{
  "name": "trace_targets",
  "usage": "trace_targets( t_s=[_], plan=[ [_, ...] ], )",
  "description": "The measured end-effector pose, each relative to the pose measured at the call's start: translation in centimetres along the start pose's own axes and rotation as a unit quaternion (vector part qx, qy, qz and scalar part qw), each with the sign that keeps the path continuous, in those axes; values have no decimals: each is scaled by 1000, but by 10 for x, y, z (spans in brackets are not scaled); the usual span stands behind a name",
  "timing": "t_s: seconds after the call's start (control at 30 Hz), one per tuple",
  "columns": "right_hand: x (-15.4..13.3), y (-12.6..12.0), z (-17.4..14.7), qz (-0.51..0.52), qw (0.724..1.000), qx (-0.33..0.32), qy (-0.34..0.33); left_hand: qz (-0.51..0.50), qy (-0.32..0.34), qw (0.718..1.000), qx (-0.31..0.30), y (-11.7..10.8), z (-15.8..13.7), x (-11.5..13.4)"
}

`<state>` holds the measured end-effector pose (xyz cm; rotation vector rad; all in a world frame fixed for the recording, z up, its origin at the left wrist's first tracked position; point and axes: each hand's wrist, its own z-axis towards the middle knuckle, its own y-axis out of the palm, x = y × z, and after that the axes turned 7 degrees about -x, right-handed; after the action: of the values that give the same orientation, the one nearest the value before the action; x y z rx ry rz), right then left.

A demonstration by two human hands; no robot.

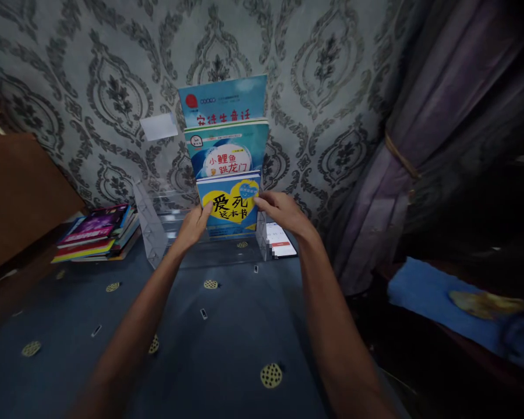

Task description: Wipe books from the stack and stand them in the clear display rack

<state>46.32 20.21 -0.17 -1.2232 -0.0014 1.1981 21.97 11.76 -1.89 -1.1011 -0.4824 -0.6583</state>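
Observation:
Between my two hands is a small blue book [227, 226] with a yellow heart and black characters on its cover. My left hand [194, 224] grips its left edge, thumb on the cover. On the right edge, my right hand [283, 210] closes the same way, its other fingers hidden. The book stands upright at the right part of a clear stepped display rack [151, 233]. Behind it rise a teal book [222, 142] with a white round patch and, at the back, a taller light-blue book [225, 96] with red characters.
A stack of books and magazines [98, 233] lies left of the rack. A lit phone [282, 240] lies to its right. A white label [158, 126] shows above the rack. The dark tablecloth [236, 337] has pineapple prints. A tied curtain [371, 192] hangs at right.

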Motion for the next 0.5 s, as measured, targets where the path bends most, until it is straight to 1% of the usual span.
trace_targets(
  t_s=[0.13, 0.2, 0.3, 0.43, 0.5],
  plan=[
    [0, -1, -3, 29, 997, -65, 17, 50, 6, 999, -17, -2, 1, -7],
    [-1, 1, -3, 34, 996, -81, 23, 67, 7, 997, -25, -3, 2, -7],
    [-2, 3, -2, 5, 998, -67, 21, 90, -14, 996, -26, -2, 4, -7],
    [1, 6, 0, -13, 999, -46, 8, 130, -24, 991, 18, 2, 5, -4],
    [3, 8, 0, -7, 1000, -12, 0, 144, -29, 989, 28, 5, 4, -3]
  ],
)
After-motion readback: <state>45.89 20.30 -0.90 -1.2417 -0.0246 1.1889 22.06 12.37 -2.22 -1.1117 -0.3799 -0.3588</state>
